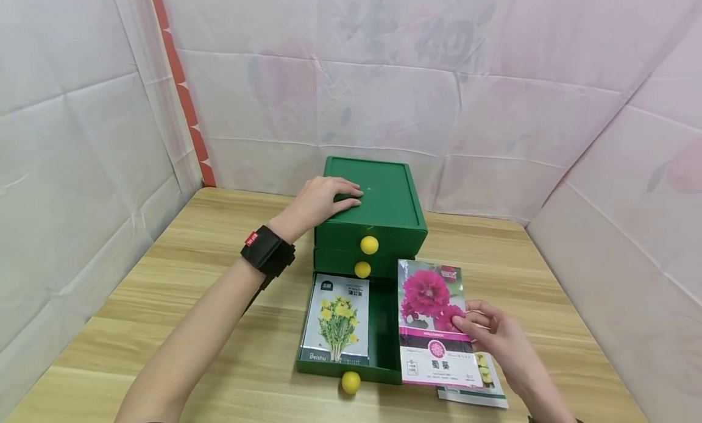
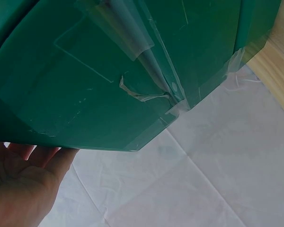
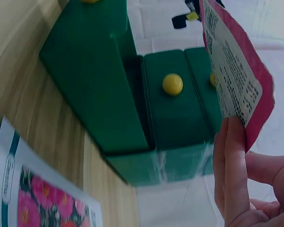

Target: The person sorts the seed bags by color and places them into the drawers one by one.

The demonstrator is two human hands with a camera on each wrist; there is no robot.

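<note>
Bottom drawer pulled out, yellow-flower seed pack already in, left side. Right hand pinches pink-flower pack over drawer's right edge, not in yet. One more pack waits on table. Left hand flat on green box top, fingers relaxed.

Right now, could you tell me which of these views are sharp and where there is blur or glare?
Head view: evenly lit and sharp, soft shadows under the green drawer box. Left wrist view: box side fills the frame, tape glinting. Right wrist view: pink seed packet and right hand close and blurred.
</note>
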